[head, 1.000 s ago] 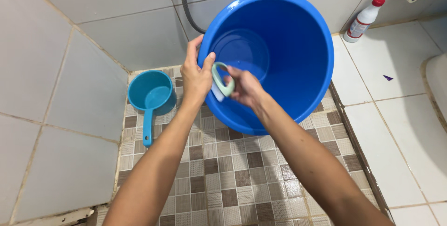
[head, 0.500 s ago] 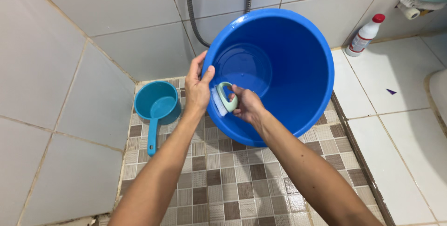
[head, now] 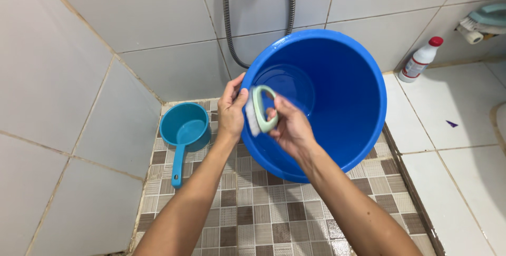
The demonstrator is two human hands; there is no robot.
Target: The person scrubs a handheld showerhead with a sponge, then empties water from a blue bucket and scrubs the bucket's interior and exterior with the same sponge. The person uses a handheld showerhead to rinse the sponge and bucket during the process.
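Since half a second ago the scrub brush (head: pixel 261 109) has turned more upright on the bucket's near-left rim, and everything sits slightly lower and further right in the frame.

At the far left, grey wall tiles fill the frame down to the corner. Next comes a teal water dipper (head: pixel 184 127) on the mosaic floor (head: pixel 263 219), left of centre, its handle pointing toward the lower edge; bare floor lies between it and the left forearm. The left hand (head: pixel 232 109) is closed on the left rim of the blue bucket (head: pixel 337 98), thumb inside, fingers outside. Just beside it, touching the rim, the pale green brush has its white bristles facing the left hand. The right hand (head: pixel 292 127) grips the brush by its loop handle, fingers through the loop. The bucket is tilted, mouth toward the camera, filling the centre; a shower hose (head: pixel 227 24) hangs behind it at the top. Open mosaic floor spreads below the bucket. On the white tiles at upper right stands a white bottle with a red cap (head: pixel 420 59), well apart from the bucket.
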